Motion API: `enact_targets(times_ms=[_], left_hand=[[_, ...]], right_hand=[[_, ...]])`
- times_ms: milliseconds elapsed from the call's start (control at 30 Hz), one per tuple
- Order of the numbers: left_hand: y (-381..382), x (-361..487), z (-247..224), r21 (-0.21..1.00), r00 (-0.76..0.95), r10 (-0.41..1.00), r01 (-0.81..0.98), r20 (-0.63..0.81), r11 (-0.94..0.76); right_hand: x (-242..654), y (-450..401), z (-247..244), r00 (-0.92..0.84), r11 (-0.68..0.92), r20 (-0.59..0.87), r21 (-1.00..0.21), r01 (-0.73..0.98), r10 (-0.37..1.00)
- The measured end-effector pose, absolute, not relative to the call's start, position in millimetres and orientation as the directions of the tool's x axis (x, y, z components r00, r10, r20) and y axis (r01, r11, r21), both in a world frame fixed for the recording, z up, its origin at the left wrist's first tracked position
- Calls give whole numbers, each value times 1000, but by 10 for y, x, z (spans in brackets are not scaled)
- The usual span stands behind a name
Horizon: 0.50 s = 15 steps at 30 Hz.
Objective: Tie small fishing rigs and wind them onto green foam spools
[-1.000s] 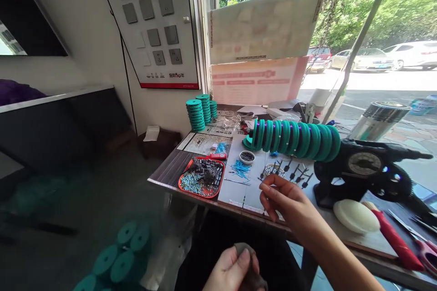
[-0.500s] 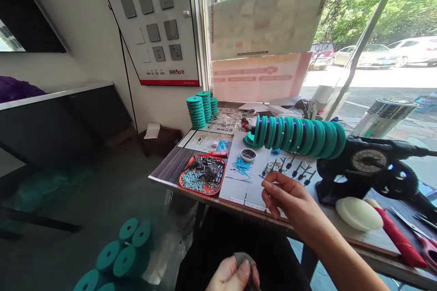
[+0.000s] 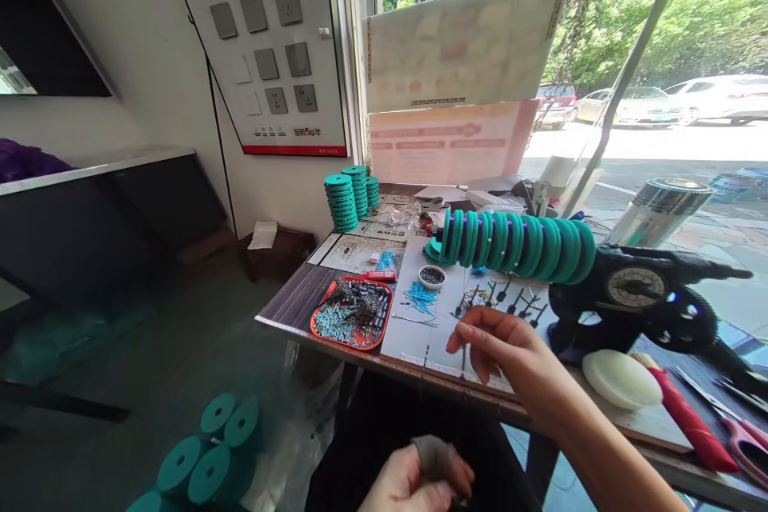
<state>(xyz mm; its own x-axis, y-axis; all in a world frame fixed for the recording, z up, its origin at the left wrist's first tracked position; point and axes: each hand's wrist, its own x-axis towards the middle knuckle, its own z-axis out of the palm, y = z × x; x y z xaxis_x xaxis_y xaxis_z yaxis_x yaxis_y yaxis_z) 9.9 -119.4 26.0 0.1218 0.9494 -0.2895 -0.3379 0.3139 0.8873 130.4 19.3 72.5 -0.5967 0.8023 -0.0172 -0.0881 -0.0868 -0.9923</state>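
Observation:
Above the near edge of the bench, my right hand [image 3: 501, 344] has its thumb and forefinger pressed together; what they pinch, if anything, is too small to name. My left hand [image 3: 420, 476] is low over my lap with curled fingers, a grey wrap [image 3: 433, 452] around a finger, and its fingertips partly hidden. Beyond my right hand, a row of green discs [image 3: 516, 244] is mounted on a black winding machine with a dial [image 3: 636, 286]. Dark small rods [image 3: 513, 302] lie near my right hand, with blue pieces [image 3: 420, 298] and a white bowl of tiny parts [image 3: 432, 277] to their left.
An orange-red tray [image 3: 313, 324] of metal and blue parts sits at the bench's left. Green spools [image 3: 340, 204] are stacked behind it, others [image 3: 210, 474] on the floor. A white oval object [image 3: 622, 378], a red-wrapped tool [image 3: 690, 420] and scissors [image 3: 744, 436] lie at right.
My right hand has shifted slightly left in view. The fingers of my left hand have moved outward to the right, showing more of the grey wrap. The whole view has shifted slightly.

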Motion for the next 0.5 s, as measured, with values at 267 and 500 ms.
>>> enact_targets(times_ms=[267,500], left_hand=[[-495,299,643,922,-91,993,-386,-70,29],[-429,367,668,889,-194,976,-458,-95,-4]], right_hand=[[1325,238,800,-623,-41,52,-990,-134,781],[1236,211,672,-651,-241,-13,-935,-262,759]])
